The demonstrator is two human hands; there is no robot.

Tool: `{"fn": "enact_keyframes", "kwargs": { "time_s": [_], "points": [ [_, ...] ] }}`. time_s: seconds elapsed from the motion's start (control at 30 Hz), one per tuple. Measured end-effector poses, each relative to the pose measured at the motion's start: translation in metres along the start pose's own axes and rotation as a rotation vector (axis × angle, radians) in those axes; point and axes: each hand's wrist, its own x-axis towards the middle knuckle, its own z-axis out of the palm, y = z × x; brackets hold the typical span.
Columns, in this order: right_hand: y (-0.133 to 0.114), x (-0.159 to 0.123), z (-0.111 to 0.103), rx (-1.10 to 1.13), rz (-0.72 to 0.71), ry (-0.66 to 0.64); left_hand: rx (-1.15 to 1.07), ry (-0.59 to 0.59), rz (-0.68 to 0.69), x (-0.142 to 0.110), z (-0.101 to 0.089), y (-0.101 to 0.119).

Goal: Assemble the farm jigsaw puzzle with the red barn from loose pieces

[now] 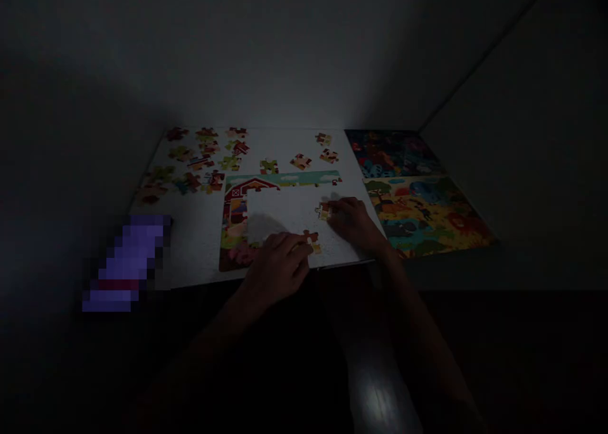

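The scene is very dim. A partly built farm puzzle [266, 190] with a red barn lies on a white table [199, 237]. My left hand [278, 263] rests at the puzzle's near edge, fingers pinched on a small puzzle piece [311, 237]. My right hand [354, 222] lies over the puzzle's bare middle right, fingertips closed on another piece [324, 211]. Both forearms reach in from the bottom.
Several loose pieces [199, 161] are scattered across the table's far left and back. Two finished animal puzzles [418, 209] lie on the right. A blurred purple object [130, 263] sits at the left near edge. Walls close in behind and on the right.
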Motion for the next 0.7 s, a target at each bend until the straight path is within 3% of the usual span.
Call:
{"fn": "enact_keyframes", "kwargs": {
  "time_s": [0.23, 0.47, 0.7],
  "points": [
    [-0.001, -0.015, -0.004, 0.049, 0.014, -0.017, 0.073, -0.073, -0.192, 0.013, 0.025, -0.009],
    [-0.014, -0.032, -0.008, 0.097, 0.036, -0.043, 0.049, -0.136, -0.213, 0.013, 0.026, -0.011],
    [-0.019, -0.037, -0.014, 0.121, 0.034, -0.098, 0.059, -0.127, -0.199, 0.013, 0.027, -0.011]
  ]
}}
